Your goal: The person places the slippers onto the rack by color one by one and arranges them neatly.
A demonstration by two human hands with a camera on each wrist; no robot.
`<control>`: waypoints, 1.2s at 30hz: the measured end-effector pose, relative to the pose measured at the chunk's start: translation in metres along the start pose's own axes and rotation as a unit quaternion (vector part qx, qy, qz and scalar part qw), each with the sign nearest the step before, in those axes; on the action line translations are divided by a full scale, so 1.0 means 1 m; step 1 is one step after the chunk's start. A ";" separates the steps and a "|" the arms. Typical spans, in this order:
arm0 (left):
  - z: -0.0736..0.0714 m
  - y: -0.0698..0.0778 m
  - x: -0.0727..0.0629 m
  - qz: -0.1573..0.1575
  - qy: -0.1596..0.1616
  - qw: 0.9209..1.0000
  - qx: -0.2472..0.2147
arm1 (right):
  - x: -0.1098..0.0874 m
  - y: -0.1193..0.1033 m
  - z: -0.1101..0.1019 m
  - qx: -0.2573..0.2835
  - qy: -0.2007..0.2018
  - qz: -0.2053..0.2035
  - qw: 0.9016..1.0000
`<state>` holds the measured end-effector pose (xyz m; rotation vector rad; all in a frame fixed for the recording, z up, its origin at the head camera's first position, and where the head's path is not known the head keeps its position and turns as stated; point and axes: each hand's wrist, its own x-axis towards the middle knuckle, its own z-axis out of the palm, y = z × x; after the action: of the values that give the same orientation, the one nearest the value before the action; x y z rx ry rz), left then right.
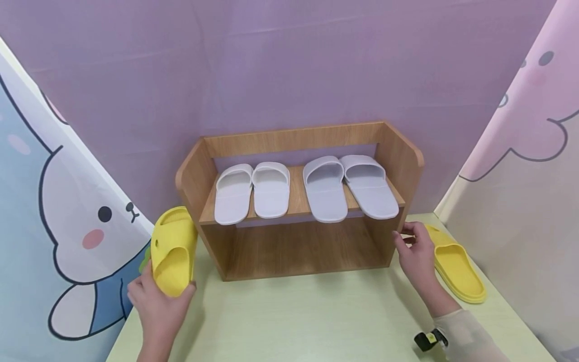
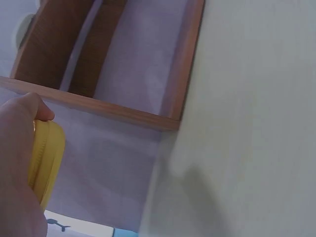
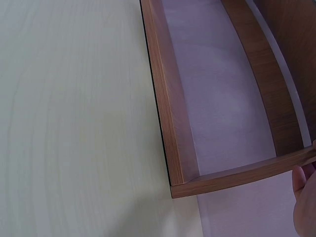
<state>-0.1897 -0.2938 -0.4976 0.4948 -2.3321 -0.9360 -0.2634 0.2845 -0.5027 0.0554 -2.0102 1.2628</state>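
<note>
My left hand (image 1: pixel 158 306) holds a yellow slipper (image 1: pixel 174 246) up on the left of a wooden shoe rack (image 1: pixel 296 246), thumb on one side and fingers on the other. In the left wrist view the thumb lies over the edge of the yellow slipper (image 2: pixel 47 158), beside the rack's side panel. My right hand (image 1: pixel 418 256) is at the rack's right side panel, thumb over its front edge and curled fingers along the outer face. Part of this right hand (image 3: pixel 306 197) shows at the panel in the right wrist view. Another yellow slipper (image 1: pixel 459 274) lies on the table behind it.
Two pairs of slippers, white ones (image 1: pixel 271 196) on the left and pale grey ones (image 1: pixel 325 198) on the right, sit on the rack's upper shelf. A purple cloth (image 1: pixel 294 65) hangs behind, with printed cartoon panels at both sides. The rack stands on a light table (image 1: pixel 294 322).
</note>
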 end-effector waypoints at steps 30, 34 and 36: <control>-0.028 0.049 0.009 0.066 0.114 0.986 -0.098 | -0.001 0.001 0.000 -0.005 -0.008 0.013 1.000; -0.031 0.052 0.008 0.078 0.122 0.984 -0.101 | -0.001 0.001 0.000 -0.009 -0.012 0.019 1.000; -0.032 0.054 0.007 0.088 0.127 0.983 -0.104 | -0.001 0.001 0.000 -0.009 -0.012 0.021 1.000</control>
<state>-0.1813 -0.2764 -0.4372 0.2982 -1.9871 -0.9580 -0.2632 0.2849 -0.5037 0.0217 -2.0530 1.2760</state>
